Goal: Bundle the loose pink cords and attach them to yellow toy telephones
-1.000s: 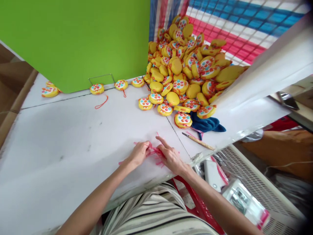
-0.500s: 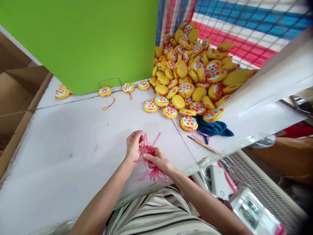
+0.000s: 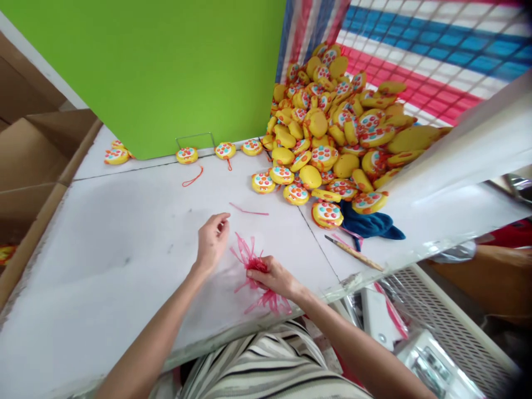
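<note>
My right hand (image 3: 277,277) is closed around a bundle of pink plastic strips (image 3: 272,300), whose loose ends fan out on both sides of the fist. To its left, my left hand (image 3: 213,239) hovers over the white tabletop with fingers loosely curled and slightly apart; nothing shows in them. Just beyond its fingertips a single pink strip (image 3: 250,211) lies by itself. A yellow animal-shaped toy with coloured dots (image 3: 327,214) sits to the right, beside a dark blue cloth (image 3: 369,221). In front of the cloth lies a wooden-handled knife (image 3: 353,252).
Many more yellow toys (image 3: 318,123) are heaped at the back right against striped sheeting. A few stand along the green panel (image 3: 187,72), one by an orange cord loop (image 3: 193,177). A cardboard box (image 3: 37,160) is at left, a white crate (image 3: 449,316) below right.
My left hand has moved left, away from the bundle. One pink strip now lies alone on the table. The right hand still grips the bundle; the camera view has shifted slightly.
</note>
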Demonstrator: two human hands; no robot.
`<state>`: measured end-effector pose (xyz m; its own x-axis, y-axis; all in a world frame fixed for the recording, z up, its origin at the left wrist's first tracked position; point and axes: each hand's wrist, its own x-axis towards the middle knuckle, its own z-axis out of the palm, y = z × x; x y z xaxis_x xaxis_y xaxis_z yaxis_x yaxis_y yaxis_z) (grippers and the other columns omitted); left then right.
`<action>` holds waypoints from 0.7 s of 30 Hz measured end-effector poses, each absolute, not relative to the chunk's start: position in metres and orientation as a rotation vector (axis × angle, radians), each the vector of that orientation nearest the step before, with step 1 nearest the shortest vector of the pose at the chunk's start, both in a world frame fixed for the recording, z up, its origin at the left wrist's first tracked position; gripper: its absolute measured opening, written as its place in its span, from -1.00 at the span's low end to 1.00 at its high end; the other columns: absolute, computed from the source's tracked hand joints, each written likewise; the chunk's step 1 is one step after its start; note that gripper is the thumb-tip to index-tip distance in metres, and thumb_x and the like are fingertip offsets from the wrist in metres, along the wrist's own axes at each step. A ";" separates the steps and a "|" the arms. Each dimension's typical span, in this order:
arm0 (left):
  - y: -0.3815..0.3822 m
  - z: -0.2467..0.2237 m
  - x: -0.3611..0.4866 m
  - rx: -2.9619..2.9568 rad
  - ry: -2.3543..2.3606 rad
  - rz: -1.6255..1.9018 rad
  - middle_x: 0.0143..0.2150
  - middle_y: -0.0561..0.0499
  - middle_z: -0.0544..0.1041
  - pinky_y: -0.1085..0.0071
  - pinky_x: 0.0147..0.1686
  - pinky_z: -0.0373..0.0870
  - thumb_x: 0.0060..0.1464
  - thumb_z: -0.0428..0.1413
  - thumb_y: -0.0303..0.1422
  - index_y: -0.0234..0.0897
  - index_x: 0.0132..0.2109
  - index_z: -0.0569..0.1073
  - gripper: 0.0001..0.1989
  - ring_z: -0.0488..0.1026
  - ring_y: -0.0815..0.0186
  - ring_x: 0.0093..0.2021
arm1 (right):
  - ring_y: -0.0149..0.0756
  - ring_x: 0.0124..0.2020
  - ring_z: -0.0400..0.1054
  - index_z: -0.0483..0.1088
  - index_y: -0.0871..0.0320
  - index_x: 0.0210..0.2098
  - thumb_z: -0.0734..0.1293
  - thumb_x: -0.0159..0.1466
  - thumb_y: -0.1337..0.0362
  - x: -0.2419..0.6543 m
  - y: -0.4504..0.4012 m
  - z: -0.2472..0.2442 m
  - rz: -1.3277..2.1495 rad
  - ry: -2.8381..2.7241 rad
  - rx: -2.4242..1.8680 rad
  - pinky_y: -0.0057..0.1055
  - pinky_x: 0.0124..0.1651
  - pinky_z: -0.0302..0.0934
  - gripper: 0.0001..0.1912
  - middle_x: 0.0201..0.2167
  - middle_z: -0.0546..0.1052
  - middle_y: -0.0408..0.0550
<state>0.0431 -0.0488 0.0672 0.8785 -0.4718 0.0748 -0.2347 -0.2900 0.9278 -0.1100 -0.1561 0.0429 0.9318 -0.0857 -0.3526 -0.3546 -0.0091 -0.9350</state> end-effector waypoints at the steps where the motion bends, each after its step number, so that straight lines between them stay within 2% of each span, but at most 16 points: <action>1: -0.055 0.065 0.047 1.935 -0.624 -0.264 -0.20 -0.06 0.43 0.37 -0.11 0.28 0.00 0.04 -0.44 -0.27 -0.12 0.46 -0.74 0.35 0.29 -0.19 | -0.59 -0.67 0.03 0.17 0.21 -0.63 0.28 0.14 0.10 -0.112 -0.158 0.044 0.216 0.352 -1.635 -0.58 -0.59 -0.08 -0.63 -0.72 0.20 -0.25; 5: -0.094 0.053 0.068 2.110 -0.899 -0.318 -0.03 -0.14 0.36 0.20 0.10 0.13 -0.02 0.03 -0.58 -0.24 0.10 0.37 -0.51 0.22 0.11 0.08 | -0.57 -0.67 0.00 0.14 0.20 -0.64 0.23 0.16 0.04 -0.122 -0.166 0.046 0.231 0.430 -1.700 -0.56 -0.59 -0.09 -0.59 -0.73 0.19 -0.24; 7: -0.115 0.049 0.082 2.184 -0.954 -0.336 0.02 -0.18 0.32 0.14 0.10 0.12 -0.01 0.01 -0.61 -0.23 0.17 0.29 -0.43 0.18 0.05 0.11 | -0.56 -0.66 0.00 0.14 0.20 -0.64 0.23 0.16 0.02 -0.126 -0.168 0.045 0.230 0.485 -1.719 -0.55 -0.58 -0.09 -0.58 -0.73 0.19 -0.23; 9: -0.133 0.047 0.097 2.237 -0.977 -0.368 0.00 -0.21 0.33 0.13 0.07 0.14 -0.01 0.00 -0.64 -0.25 0.16 0.30 -0.44 0.20 0.03 0.10 | -0.56 -0.65 0.00 0.14 0.20 -0.64 0.23 0.15 0.02 -0.128 -0.169 0.042 0.220 0.531 -1.732 -0.55 -0.57 -0.08 -0.58 -0.72 0.18 -0.23; 12: -0.152 0.046 0.114 2.251 -0.983 -0.442 -0.09 -0.16 0.39 0.17 0.02 0.21 0.01 0.03 -0.62 -0.32 -0.05 0.43 -0.66 0.28 0.12 0.02 | -0.56 -0.66 -0.02 0.12 0.19 -0.64 0.22 0.14 0.03 -0.128 -0.171 0.038 0.178 0.572 -1.712 -0.55 -0.58 -0.10 -0.59 -0.72 0.15 -0.24; 15: -0.158 0.042 0.116 2.206 -0.924 -0.509 -0.18 -0.06 0.42 0.20 -0.04 0.27 0.08 0.07 -0.47 -0.37 -0.27 0.42 -0.94 0.34 0.25 -0.10 | -0.55 -0.66 -0.02 0.12 0.18 -0.62 0.22 0.15 -0.01 -0.123 -0.178 0.035 0.109 0.593 -1.642 -0.55 -0.59 -0.11 -0.58 -0.72 0.15 -0.24; 18: -0.150 0.038 0.102 2.112 -0.796 -0.628 -0.40 0.03 0.39 0.34 -0.24 0.31 0.08 0.08 -0.37 -0.37 -0.41 0.37 -0.85 0.36 0.34 -0.31 | -0.54 -0.65 0.00 0.18 0.19 -0.56 0.22 0.17 -0.04 -0.116 -0.191 0.036 -0.043 0.622 -1.564 -0.55 -0.58 -0.11 -0.58 -0.71 0.15 -0.25; 21: -0.130 0.039 0.078 1.947 -0.639 -0.791 -0.60 0.12 0.26 0.46 -0.48 0.18 0.00 0.06 -0.30 -0.35 -0.48 0.36 -0.80 0.24 0.42 -0.54 | -0.53 -0.61 0.02 0.31 0.22 -0.41 0.26 0.17 -0.01 -0.106 -0.204 0.038 -0.208 0.644 -1.518 -0.56 -0.54 -0.05 -0.63 -0.66 0.18 -0.25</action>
